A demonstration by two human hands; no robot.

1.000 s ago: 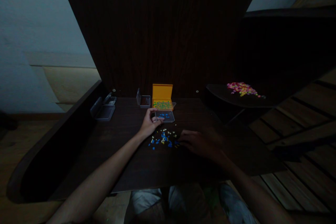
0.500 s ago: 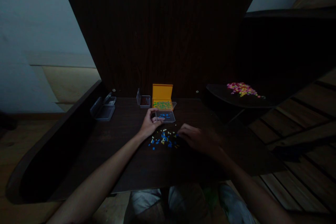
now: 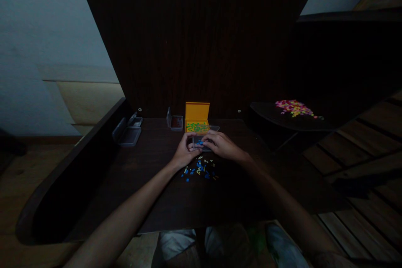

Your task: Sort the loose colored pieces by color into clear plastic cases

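My left hand (image 3: 184, 150) is curled round the left side of a small clear plastic box (image 3: 197, 138) with a few blue pieces in it. Over the same box, my right hand (image 3: 222, 145) has its fingers pinched, with a small blue piece (image 3: 200, 143) at the tips. Part of the box is hidden by my fingers. On the dark table just below lies a loose scatter of small blue and pale yellow pieces (image 3: 199, 170). Behind the box stands an open yellow case (image 3: 197, 112) containing green pieces.
A clear box with dark pieces (image 3: 176, 122) stands open left of the yellow case. Farther left is another open clear box (image 3: 129, 137). On a corner shelf (image 3: 266, 113) at the right lies a heap of pink, red and yellow pieces (image 3: 294, 108). A raised side panel (image 3: 75, 163) borders the table's left.
My right hand has moved up and left from the scattered pieces to the clear box. My left hand keeps its hold on the box. The view has shifted slightly.
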